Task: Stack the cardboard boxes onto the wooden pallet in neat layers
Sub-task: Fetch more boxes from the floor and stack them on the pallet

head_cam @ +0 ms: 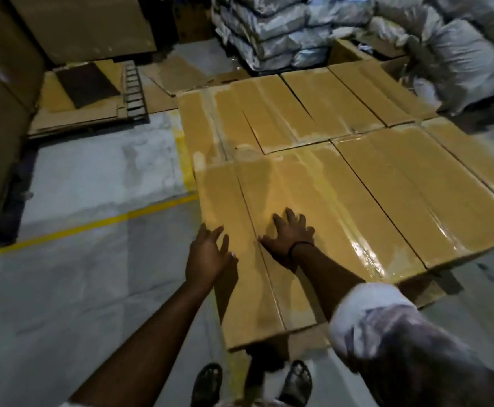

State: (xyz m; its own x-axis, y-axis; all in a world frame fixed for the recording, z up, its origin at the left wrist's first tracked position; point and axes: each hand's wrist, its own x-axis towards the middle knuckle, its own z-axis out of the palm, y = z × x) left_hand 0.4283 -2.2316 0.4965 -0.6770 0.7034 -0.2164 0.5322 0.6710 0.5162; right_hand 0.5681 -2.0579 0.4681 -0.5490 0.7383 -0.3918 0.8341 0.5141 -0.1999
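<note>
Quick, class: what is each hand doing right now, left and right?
Left hand: open, fingers spread at the left edge of the nearest box, holding nothing.
Right hand: open, palm flat on top of that box.

1 view, head-worn, wide-angle: it faces forward and steeply down, so the wearer's feet sit at the bottom edge and both forearms run up from there toward mid-frame. Near range: left hand and right hand lie just below centre, at the closest edge of the boxes, which fill the centre and right. Farther off, the floor takes the left side and sacks cross the top right, blurred toward the right edge.
</note>
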